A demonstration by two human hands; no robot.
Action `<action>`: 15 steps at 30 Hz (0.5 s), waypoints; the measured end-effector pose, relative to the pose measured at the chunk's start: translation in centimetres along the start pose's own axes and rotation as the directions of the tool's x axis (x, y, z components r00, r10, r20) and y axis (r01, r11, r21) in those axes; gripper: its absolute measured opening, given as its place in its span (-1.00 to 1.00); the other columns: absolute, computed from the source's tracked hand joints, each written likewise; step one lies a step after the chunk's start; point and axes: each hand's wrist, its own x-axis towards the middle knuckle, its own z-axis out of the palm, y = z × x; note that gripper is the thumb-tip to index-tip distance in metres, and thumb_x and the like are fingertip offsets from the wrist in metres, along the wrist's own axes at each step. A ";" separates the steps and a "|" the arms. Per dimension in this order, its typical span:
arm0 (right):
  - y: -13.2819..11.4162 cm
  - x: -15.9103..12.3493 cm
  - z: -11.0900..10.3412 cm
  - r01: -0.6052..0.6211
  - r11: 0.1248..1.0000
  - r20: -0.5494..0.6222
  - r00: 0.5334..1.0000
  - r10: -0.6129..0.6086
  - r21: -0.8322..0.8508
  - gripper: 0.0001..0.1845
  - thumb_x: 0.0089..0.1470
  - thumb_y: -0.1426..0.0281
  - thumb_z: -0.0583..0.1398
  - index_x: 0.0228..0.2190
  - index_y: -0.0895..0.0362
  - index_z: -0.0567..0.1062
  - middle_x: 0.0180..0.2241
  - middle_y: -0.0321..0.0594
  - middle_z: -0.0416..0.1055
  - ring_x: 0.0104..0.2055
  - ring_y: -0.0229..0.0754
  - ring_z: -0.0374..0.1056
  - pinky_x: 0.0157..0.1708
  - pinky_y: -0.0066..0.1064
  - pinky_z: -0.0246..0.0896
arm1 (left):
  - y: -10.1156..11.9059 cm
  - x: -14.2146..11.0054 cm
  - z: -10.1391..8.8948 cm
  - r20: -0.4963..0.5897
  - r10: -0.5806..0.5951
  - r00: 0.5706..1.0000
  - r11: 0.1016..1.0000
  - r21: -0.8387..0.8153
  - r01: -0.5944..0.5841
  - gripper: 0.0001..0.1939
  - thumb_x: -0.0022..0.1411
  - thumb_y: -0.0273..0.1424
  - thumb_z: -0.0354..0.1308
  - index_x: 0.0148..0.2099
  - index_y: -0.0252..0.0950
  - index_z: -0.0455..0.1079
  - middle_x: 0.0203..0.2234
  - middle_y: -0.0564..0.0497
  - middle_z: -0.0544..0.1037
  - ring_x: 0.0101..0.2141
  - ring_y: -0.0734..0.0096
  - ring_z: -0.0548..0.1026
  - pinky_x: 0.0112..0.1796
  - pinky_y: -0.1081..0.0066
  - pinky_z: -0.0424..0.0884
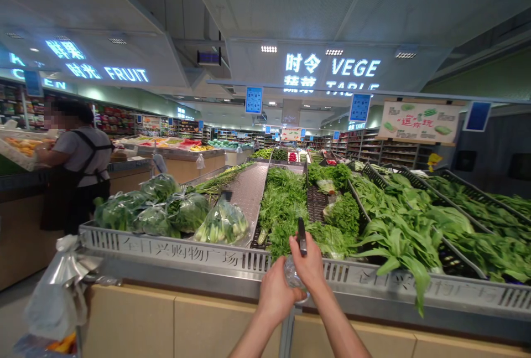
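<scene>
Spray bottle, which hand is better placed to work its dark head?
Probably the right hand: it is at the dark head, while the left hand holds the clear body lower down.

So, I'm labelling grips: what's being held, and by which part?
A clear bottle: the left hand grips its body, the right hand its dark top.

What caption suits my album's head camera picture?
Left hand and right hand hold a clear bottle before leafy greens.

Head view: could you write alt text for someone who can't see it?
Two hands hold what looks like a clear spray bottle before a grocery display of leafy greens, some bagged. At left stands an aproned person.
</scene>
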 end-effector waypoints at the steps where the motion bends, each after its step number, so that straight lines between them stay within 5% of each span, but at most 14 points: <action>1: 0.0 0.0 0.0 -0.007 1.000 -0.004 1.000 0.007 0.000 -0.67 -0.06 0.16 -0.03 -0.41 0.15 0.33 -0.52 -0.24 0.35 -0.48 -0.24 0.26 -0.47 -0.47 0.11 | 0.0 0.0 0.0 0.000 0.003 1.000 1.000 -0.002 -0.003 -0.31 -0.40 -0.41 0.26 -0.09 -0.31 0.18 -0.23 -0.02 0.42 -0.27 0.31 0.38 -0.34 0.51 0.25; 15: 0.6 -1.1 -0.3 -0.001 0.999 -0.047 0.999 0.003 0.052 -0.61 -0.08 0.16 0.01 -0.28 0.16 0.31 -0.36 -0.18 0.36 -0.34 -0.21 0.28 -0.34 -0.42 0.15 | -0.5 -0.4 0.6 0.016 0.058 0.998 0.998 0.030 -0.058 -0.34 -0.39 -0.37 0.26 -0.12 -0.24 0.17 -0.26 0.05 0.43 -0.27 0.34 0.39 -0.35 0.52 0.24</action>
